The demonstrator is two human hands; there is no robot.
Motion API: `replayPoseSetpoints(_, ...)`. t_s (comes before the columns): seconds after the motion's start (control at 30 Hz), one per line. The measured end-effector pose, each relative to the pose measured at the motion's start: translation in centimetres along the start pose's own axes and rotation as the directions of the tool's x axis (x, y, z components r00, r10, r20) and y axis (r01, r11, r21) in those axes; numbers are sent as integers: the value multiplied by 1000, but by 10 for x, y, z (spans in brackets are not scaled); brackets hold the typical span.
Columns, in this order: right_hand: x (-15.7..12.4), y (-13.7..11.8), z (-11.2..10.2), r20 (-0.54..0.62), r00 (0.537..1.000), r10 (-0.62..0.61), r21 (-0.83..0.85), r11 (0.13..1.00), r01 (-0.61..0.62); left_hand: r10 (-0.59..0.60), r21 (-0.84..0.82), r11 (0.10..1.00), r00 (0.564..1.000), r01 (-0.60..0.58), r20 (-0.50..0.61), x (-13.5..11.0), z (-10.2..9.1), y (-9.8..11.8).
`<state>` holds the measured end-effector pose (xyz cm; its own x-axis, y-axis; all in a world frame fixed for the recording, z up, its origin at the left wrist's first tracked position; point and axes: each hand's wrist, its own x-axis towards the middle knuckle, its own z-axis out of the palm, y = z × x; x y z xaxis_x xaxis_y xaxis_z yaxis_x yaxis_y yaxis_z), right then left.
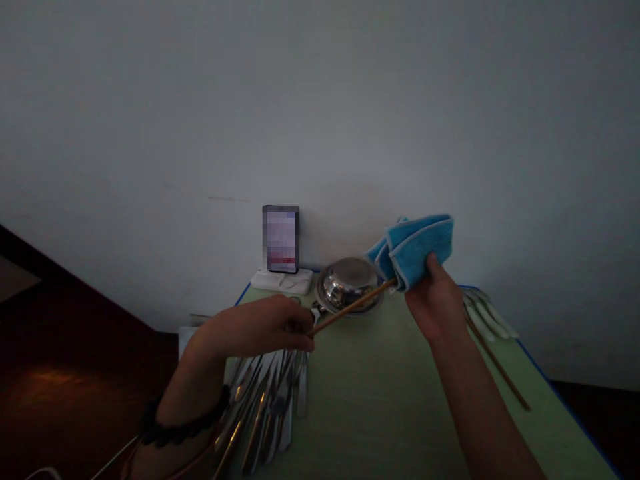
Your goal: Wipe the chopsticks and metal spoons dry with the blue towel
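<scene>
My left hand [287, 327] is closed in a pinch on one end of a wooden chopstick [347, 311]. The chopstick slants up to the right, and its far end goes into a folded blue cloth [420, 250] with pale edging. My right hand [437, 300] grips that cloth, thumb on its near face. Both hands are above the green table [370, 407]. Behind the chopstick, a shiny metal bowl [350, 275] lies upside down. Below my left hand, several metal knives and other cutlery [265, 407] lie in a pile.
A phone [281, 239] stands upright on a white base [283, 283] by the wall [320, 120]. At the table's right edge lie another chopstick [500, 365] and several pale-handled utensils [487, 317]. Dark floor [75, 400] shows at the left.
</scene>
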<state>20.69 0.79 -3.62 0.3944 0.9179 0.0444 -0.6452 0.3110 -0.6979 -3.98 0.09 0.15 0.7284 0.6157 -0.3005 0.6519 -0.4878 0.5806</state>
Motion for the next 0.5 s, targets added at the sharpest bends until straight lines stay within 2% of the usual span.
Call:
replayPoseSetpoints(0.33, -2, 2, 3, -25, 1000, 19, -25, 999, -20, -68, -45, 997, 998, 68, -3, 1, 0, 2)
replayPoseSetpoints(0.5, -2, 3, 1, -22, 1000, 15, -39, 999, -16, -35, -13, 999, 999, 35, -9, 1, -1, 2)
